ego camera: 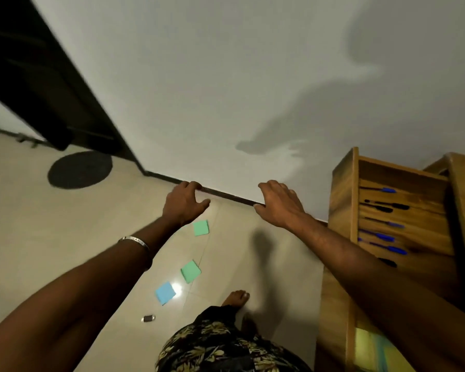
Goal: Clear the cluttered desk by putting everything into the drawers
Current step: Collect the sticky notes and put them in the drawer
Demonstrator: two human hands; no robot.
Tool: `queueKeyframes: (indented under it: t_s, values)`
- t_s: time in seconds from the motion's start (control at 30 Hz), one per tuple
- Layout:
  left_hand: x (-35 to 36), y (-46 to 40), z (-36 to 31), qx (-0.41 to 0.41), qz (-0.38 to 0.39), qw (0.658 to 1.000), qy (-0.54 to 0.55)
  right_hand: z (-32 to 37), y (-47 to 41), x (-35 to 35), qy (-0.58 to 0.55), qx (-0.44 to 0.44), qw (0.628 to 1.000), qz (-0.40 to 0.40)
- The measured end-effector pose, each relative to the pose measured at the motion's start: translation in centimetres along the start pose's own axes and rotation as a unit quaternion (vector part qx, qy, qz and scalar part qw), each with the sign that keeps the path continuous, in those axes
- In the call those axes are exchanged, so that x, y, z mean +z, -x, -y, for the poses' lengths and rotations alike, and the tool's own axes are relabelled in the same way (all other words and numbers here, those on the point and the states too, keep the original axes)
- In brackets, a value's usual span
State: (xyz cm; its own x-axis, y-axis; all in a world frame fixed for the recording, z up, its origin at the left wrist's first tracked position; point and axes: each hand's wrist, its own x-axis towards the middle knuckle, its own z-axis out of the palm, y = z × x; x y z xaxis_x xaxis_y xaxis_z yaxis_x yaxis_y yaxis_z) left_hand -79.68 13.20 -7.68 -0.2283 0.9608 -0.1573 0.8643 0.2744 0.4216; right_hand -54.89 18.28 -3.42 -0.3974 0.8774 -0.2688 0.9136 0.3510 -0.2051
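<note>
Drawer, open, light-brown wood (403, 210), sits at right of frame, pulled out from a matching wooden desk unit (333, 277). Its long axis runs from upper left to lower right in the pic, open face toward the camera. Inside lie slim pens w/ blue caps (387, 238) and black ones (384, 206), approx. parallel, most angled slightly down to the right, spread along the drawer's length. A second compartment at lower right shows sth yellow-green (365, 342), blurred, can't tell what.

Left hand (184, 205), mid-frame, fingers loosely curled, holding nothing; a silver metal bangle (136, 241) rings that forearm. Right hand (277, 204), just left of the drawer, fingers spread and relaxed, also holding nothing. Both hang above the floor, apart from each other.

On the pale glossy tile floor (51, 237), lower centre: two green square sticky-note pads (200, 227), (190, 271), one blue pad (165, 292), and a small dark cylindrical item w/ silver ends (148, 318). A bare foot (236, 296) stands right of them. Round dark mat (79, 169) at upper left.
</note>
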Motion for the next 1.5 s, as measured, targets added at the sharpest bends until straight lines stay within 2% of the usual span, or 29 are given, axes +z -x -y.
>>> queueKeyframes:
  t_s: [0.2,0.37,0.67,1.1,1.37,1.5]
  values:
    - [-0.3,6.9,4.5,-0.104,-0.03,0.994,0.011,3.8,0.7,2.0,0.033,-0.087,0.995,0.031]
    - [0.5,13.0,7.8,-0.203,-0.053,0.976,0.06,7.5,2.3,4.3,0.067,-0.156,0.984,0.054]
    - [1.1,19.9,14.0,-0.303,-0.079,0.944,0.103,15.1,3.0,8.3,0.124,-0.247,0.958,0.077]
    - [2.9,18.3,27.5,-0.39,-0.059,0.902,0.174,26.6,-2.4,19.3,0.097,-0.235,0.954,0.161]
    - [9.9,15.2,35.2,-0.404,-0.022,0.899,0.164,28.3,-7.8,30.2,0.077,-0.226,0.953,0.189]
    - [15.6,13.6,39.2,-0.416,-0.017,0.896,0.156,27.9,-11.3,37.5,0.077,-0.236,0.947,0.203]
